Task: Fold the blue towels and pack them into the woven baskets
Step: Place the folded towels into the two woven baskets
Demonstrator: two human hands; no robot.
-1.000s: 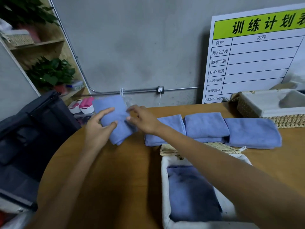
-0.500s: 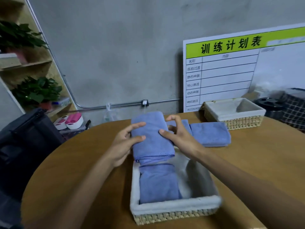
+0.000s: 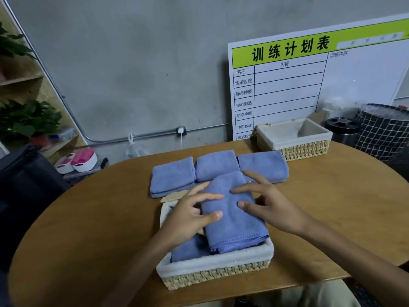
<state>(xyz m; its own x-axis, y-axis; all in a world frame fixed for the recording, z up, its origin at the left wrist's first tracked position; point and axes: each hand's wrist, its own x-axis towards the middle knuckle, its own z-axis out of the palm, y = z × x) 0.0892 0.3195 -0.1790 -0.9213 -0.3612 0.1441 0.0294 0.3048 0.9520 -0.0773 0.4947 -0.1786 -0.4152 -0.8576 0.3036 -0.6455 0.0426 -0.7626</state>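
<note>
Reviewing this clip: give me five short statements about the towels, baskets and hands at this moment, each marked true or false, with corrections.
1. Both hands rest on a folded towel in the near basket. True.
2. The far basket holds two towels. False: only its pale lining shows.
3. Folded towels lie in a row behind the near basket. True.
4. The left hand is lifting the near basket. False: its fingers lie on the towel.
5. The right hand grips the whiteboard. False: its fingers touch the towel.

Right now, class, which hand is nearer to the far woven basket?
Right. The right hand lies on the folded towel, on the side towards the far woven basket; the left hand lies on the opposite side, farther away.
</note>
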